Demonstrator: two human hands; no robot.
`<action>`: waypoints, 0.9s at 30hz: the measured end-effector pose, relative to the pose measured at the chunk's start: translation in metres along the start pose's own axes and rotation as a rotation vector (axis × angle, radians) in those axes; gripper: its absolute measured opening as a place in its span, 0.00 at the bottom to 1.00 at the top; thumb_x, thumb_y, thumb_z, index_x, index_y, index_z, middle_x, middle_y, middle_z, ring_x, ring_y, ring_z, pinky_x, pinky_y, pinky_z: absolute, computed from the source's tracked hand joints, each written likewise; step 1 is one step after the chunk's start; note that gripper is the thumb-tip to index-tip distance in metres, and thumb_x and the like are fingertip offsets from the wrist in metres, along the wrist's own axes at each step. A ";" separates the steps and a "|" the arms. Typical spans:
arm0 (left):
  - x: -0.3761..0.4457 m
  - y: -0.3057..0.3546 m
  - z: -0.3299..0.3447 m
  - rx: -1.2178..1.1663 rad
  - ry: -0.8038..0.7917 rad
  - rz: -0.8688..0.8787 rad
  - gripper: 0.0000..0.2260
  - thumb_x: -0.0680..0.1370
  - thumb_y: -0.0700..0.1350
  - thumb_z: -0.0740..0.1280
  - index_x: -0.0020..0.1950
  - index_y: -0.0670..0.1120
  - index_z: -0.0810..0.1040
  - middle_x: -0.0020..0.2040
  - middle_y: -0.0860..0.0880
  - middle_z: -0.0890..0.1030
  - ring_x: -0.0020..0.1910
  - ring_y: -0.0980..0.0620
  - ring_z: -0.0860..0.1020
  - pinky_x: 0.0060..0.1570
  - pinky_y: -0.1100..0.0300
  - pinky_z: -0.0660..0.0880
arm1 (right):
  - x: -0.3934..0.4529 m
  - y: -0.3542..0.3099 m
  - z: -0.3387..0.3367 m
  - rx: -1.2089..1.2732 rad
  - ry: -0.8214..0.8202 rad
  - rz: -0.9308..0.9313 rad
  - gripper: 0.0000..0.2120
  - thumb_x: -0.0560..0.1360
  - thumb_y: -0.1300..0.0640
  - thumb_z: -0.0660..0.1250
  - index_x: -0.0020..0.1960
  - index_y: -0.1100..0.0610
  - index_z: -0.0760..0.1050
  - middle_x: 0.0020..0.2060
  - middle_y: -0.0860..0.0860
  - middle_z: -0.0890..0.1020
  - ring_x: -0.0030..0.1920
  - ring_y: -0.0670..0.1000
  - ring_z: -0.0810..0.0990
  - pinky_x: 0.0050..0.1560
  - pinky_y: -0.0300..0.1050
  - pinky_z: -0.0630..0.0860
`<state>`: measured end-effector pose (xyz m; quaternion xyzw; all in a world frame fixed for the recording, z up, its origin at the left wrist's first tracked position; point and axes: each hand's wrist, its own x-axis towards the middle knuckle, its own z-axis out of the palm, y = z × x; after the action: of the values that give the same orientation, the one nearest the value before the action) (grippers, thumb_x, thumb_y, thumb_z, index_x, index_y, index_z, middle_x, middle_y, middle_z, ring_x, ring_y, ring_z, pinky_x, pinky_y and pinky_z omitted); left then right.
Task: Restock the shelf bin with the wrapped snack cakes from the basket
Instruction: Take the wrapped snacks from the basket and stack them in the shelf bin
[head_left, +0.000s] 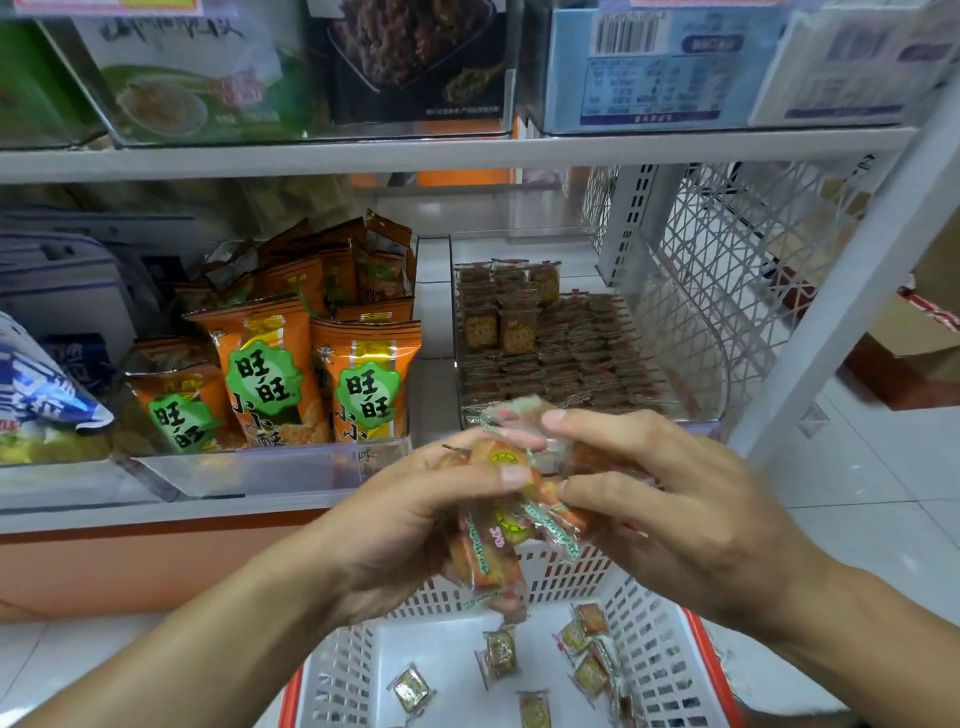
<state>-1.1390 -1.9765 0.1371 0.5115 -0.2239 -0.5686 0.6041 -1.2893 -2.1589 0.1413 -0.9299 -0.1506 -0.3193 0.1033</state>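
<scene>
Both hands, L (410, 525) & R (670, 499), grip curled round snack cakes (498, 525) bunched btwn them, above basket (644, 613).

A: Access to shelf bin (587, 332)?
B: Open from above at the near edge; upper shelf board (415, 153) caps the height. Stacked cakes (550, 353) fill the floor, highest far left.
A: Sides?
B: Lattice panel (737, 270) closes the right; orange snack bags (311, 364) crowd the left.
A: Below?
B: Basket (649, 613) open-topped, loose cakes (498, 654) scattered inside.
</scene>
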 end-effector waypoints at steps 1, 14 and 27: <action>0.002 0.000 -0.002 0.046 0.042 0.018 0.21 0.73 0.47 0.77 0.65 0.51 0.81 0.60 0.36 0.83 0.53 0.36 0.83 0.46 0.42 0.81 | 0.000 0.000 0.000 0.015 -0.051 -0.005 0.07 0.80 0.56 0.68 0.51 0.58 0.83 0.69 0.53 0.76 0.53 0.57 0.81 0.43 0.53 0.78; 0.014 -0.018 0.013 -0.107 0.198 -0.068 0.27 0.67 0.44 0.83 0.64 0.45 0.80 0.51 0.39 0.87 0.40 0.44 0.86 0.36 0.50 0.84 | -0.008 -0.001 0.023 0.684 -0.131 0.852 0.15 0.71 0.38 0.70 0.57 0.40 0.79 0.62 0.32 0.80 0.61 0.37 0.79 0.62 0.50 0.78; 0.018 -0.021 0.012 -0.278 0.353 0.053 0.29 0.64 0.35 0.76 0.64 0.45 0.78 0.52 0.33 0.85 0.34 0.40 0.84 0.33 0.50 0.83 | 0.003 -0.001 0.026 1.570 0.298 1.179 0.15 0.82 0.61 0.57 0.66 0.60 0.75 0.57 0.55 0.85 0.59 0.55 0.84 0.55 0.48 0.82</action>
<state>-1.1544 -1.9941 0.1180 0.5087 -0.0474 -0.4796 0.7134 -1.2728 -2.1500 0.1230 -0.4743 0.1816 -0.1405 0.8499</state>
